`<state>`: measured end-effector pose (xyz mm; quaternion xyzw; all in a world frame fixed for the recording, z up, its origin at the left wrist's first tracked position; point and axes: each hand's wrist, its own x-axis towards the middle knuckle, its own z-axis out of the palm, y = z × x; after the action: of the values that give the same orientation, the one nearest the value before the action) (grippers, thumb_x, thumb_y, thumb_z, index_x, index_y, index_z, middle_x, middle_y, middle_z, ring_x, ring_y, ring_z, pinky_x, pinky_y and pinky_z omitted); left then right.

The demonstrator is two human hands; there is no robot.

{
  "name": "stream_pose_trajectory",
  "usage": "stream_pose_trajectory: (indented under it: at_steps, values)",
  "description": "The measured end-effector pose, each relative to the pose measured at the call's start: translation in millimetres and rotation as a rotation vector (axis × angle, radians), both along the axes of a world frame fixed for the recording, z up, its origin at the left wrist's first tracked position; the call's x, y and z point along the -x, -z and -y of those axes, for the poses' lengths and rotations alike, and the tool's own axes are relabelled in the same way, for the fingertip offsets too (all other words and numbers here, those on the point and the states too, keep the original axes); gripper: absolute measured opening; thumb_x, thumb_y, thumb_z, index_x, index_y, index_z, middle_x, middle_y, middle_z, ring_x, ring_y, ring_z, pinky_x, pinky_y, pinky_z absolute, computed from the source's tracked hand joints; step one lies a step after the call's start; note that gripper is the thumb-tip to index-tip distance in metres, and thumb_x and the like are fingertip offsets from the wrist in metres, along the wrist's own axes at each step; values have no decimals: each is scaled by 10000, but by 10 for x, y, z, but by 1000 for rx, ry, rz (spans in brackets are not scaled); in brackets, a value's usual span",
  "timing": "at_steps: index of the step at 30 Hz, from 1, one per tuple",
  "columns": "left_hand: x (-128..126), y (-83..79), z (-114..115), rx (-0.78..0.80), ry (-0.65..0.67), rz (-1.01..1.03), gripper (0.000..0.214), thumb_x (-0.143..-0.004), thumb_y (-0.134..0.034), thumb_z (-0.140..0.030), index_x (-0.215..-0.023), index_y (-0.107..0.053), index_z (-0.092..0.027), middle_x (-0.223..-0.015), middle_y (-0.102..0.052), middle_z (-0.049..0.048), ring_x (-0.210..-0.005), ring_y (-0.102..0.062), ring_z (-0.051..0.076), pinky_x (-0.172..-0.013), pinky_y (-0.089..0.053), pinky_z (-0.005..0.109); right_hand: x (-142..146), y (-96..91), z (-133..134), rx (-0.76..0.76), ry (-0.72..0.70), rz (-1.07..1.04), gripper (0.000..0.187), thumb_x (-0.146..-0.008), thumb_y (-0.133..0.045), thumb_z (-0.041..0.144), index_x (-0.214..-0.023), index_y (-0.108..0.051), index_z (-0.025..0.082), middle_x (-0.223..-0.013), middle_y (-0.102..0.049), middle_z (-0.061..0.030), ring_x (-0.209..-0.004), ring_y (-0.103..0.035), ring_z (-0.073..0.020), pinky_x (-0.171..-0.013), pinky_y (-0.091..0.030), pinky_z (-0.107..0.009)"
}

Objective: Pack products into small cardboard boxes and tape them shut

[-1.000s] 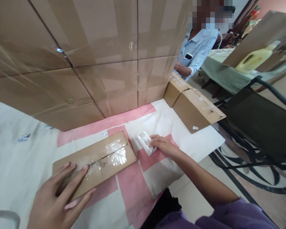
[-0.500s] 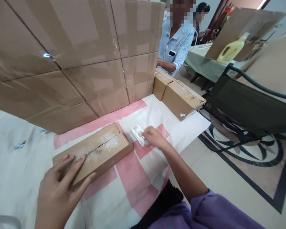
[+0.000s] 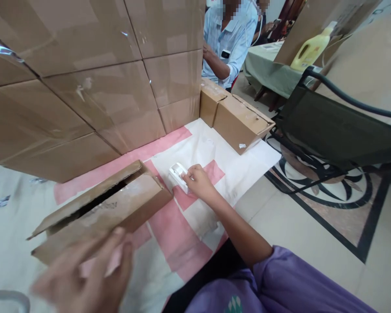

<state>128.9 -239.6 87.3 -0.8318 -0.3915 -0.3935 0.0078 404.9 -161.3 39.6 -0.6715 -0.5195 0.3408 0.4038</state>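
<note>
A long brown cardboard box (image 3: 133, 202) lies on the cloth in front of me, its top flaps parted along a dark gap. My left hand (image 3: 87, 274) is at the lower left, above the near side of this box. It is blurred, but its fingers look spread, with nothing seen in them. To the right of the box, my right hand (image 3: 197, 180) has its fingers closed at the edge of a small white plastic object (image 3: 176, 171) that looks like a tape dispenser. The fingers partly cover this object, which rests on the cloth.
A tall stack of taped cartons (image 3: 101, 95) stands behind the box. Two smaller boxes (image 3: 236, 124) sit at the table's far right. A dark chair (image 3: 339, 126) and a table with a yellow jug (image 3: 313, 50) are to the right. A person in a light blue shirt (image 3: 237, 39) is behind.
The long box's top has come open along its seam. My left hand has lifted off it and moved down toward me. My right hand stays at the white object. The view has shifted.
</note>
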Motion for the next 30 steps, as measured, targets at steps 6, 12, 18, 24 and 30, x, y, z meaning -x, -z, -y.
stream_pose_trajectory:
  at_steps: [6,12,18,24,30]
  values:
    - [-1255,397,-519,163,79,-231,842,-858,-710,-220,-1594,-302,-178,-1655,-254,270,-1518,-304,468,-1099,-464,617,-27,-28,-7,-23,-41,11,254,-886,-630,162,-649,-544,194,-923,-549,-50,-946,-577,-178,-940,-449,-312]
    - [-1522,800,-1105,194,121,-9,833,-813,-636,-177,-1564,-277,-124,-1562,-387,271,-1492,-368,387,-1179,-379,583,-46,0,3,-42,-52,30,278,-885,-610,177,-632,-499,212,-894,-535,-35,-964,-567,-186,-959,-442,-318]
    - [-1524,923,-1078,148,68,85,783,-841,-650,-279,-1515,-304,-82,-1528,-415,284,-1446,-420,372,-1167,-392,539,-68,-21,113,-91,-60,-15,283,-906,-578,258,-631,-533,205,-1042,-567,-73,-1020,-589,-199,-939,-455,-337]
    - [-1531,951,-1096,174,64,106,812,-813,-692,-355,-1487,-320,-96,-1539,-400,282,-1445,-414,381,-1166,-376,533,-74,-46,356,-145,10,5,331,-900,-591,330,-603,-497,217,-944,-541,-58,-958,-560,-206,-856,-452,-337]
    - [-1546,965,-1097,168,57,135,875,-800,-728,-454,-1485,-323,-89,-1528,-411,281,-1435,-420,385,-1170,-368,509,-22,3,499,-114,86,-193,441,-923,-621,374,-602,-358,226,-657,-410,31,-651,-404,-139,-645,-345,-302]
